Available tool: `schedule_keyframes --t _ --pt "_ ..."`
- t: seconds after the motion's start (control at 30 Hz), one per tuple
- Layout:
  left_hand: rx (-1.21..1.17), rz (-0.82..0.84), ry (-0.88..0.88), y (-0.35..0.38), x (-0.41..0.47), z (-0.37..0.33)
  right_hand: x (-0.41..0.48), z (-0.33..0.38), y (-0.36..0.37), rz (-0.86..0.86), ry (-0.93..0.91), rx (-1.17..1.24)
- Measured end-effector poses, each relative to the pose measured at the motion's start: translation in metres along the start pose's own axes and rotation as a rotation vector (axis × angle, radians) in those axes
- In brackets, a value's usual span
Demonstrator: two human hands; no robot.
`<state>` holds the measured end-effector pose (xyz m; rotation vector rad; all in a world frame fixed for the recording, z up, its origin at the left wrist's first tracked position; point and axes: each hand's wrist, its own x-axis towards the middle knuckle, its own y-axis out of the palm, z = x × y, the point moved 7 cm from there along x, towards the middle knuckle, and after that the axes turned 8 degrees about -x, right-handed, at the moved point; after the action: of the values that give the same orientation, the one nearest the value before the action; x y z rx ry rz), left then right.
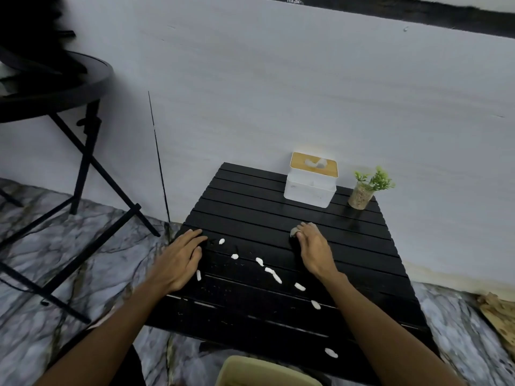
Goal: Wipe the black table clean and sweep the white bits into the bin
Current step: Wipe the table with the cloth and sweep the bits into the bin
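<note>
Black slatted counter [250, 215] stands against the pale wall. A trail of small white elongated bits [269, 270] runs across it from about 10 o'clock near my left hand down to 5 o'clock; one bit [330, 352] lies right at the near edge.

Left hand [178, 263]: flat, fingers spread, palm on the counter's 9 o'clock edge, holding nothing.

Right hand [313, 249]: fingers curled together, pinching a small greyish wad [294, 232] against the slats. Tissue or cloth, I cannot tell which.

Handling judgement: the bits look light and loose, like foam or crumbled paper, so they should slide under a gentle push and may scatter or roll if struck fast. The grooves between slats could catch them, so I would sweep along the slats where possible. The wad looks soft and compliant. I would pinch it from the top and press flat for broad contact.

Beige bin rim [250, 366] sits just below the near edge at 6 o'clock, well placed to catch.

White tissue box with wooden lid [310, 181] and small green plant in a glass jar [365, 190] stand at 1 o'clock, well apart from the bits.
</note>
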<state>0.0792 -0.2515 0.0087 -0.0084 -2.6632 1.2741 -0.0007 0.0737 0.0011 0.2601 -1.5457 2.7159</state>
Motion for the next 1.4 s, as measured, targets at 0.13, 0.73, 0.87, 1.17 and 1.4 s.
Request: schedule_keyframes --t 0.13,0.73,0.87,1.17,1.4 --pt "0.006 -0.013 0.005 0.000 0.001 0.000 0.005 0.060 0.033 0.175 -0.250 0.002" --pt "-0.009 -0.033 0.047 0.003 0.003 0.008 0.037 0.051 -0.002 -0.093 -0.021 0.192" --pt "-0.012 -0.048 0.031 0.004 0.004 0.012 0.060 0.088 0.044 -0.022 -0.053 0.059" --pt "-0.009 -0.087 0.016 0.008 0.005 0.017 0.013 0.169 0.089 0.296 -0.648 -0.057" --pt "-0.026 -0.086 0.017 0.007 0.005 0.016 -0.032 0.155 0.068 0.398 -0.772 0.028"
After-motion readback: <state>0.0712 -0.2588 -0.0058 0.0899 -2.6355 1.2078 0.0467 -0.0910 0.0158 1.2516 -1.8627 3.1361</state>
